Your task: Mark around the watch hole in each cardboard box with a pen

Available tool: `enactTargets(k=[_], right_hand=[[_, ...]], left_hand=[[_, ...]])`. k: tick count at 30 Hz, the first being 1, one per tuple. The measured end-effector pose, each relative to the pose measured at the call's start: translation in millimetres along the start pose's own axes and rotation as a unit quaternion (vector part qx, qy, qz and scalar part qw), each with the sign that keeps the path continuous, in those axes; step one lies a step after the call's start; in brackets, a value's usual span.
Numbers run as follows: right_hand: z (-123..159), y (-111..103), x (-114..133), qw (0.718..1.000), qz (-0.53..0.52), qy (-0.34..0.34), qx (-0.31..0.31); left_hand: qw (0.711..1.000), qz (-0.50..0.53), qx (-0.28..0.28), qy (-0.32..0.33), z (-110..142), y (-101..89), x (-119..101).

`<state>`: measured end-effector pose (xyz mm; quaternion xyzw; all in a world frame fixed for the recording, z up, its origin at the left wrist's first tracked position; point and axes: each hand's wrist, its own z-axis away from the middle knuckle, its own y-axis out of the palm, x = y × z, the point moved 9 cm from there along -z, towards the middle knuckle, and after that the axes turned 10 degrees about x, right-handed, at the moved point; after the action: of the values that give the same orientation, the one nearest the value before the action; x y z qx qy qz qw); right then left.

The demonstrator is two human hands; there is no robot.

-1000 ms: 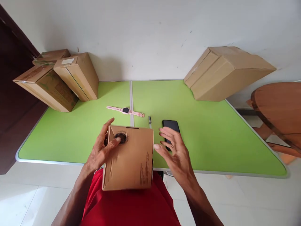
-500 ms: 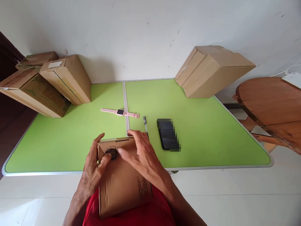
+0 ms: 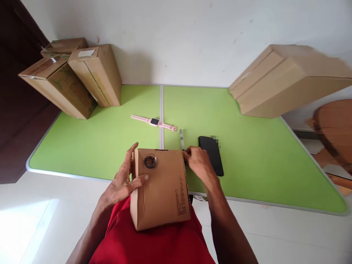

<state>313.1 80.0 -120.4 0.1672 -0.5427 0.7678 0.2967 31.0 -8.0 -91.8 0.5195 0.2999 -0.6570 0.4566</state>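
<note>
A small cardboard box [image 3: 161, 189] with a round hole in its top rests on my lap against the front edge of the green table [image 3: 247, 161]. My left hand [image 3: 122, 181] grips the box's left side, thumb lying on top below the hole. My right hand [image 3: 199, 163] is at the box's far right corner, fingers curled around the lower end of a thin pen [image 3: 182, 138] lying on the table. A black phone [image 3: 211, 154] lies just right of that hand. A pink smartwatch [image 3: 154, 123] lies flat beyond the box.
Stacked cardboard boxes [image 3: 74, 79] lean at the table's back left, and a large cardboard box [image 3: 288, 80] leans against the wall at the back right. A wooden chair [image 3: 334, 128] stands off the right edge. White floor tiles lie below.
My right hand left the top of the box and moved to its far right corner, onto the pen. The box sits a little higher on my lap; the camera shifted.
</note>
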Motion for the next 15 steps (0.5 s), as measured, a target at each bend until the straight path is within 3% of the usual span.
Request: enactTargets(k=[2,4,6,7,9,12,15], right_hand=[[6,-13,0,0.998,-0.056,-0.017,-0.035],[24,-36,6,0.979,-0.154,-0.055,-0.121],[55,-55,21,0.920,-0.305,-0.138,-0.202],[70,-59,31,0.882,-0.378,-0.188,-0.211],[93,-51,57,0.827,-0.472,-0.268,-0.147],[116,-24,90,0.834,-0.456,-0.310,-0.028],[124,-9,99,0.870,-0.370,-0.325,-0.020]], left_hand=[[1.000,0.017,0.009,0.019,-2,0.7,4],[0.999,0.033,0.010,0.030,-4,0.4,9],[0.998,0.047,0.013,0.038,-6,1.4,13],[0.998,0.049,0.016,0.040,-7,2.5,14],[0.998,0.046,0.023,0.045,-8,4.8,14],[0.997,0.045,0.033,0.047,-7,7.7,11],[0.997,0.042,0.037,0.053,-6,9.0,6]])
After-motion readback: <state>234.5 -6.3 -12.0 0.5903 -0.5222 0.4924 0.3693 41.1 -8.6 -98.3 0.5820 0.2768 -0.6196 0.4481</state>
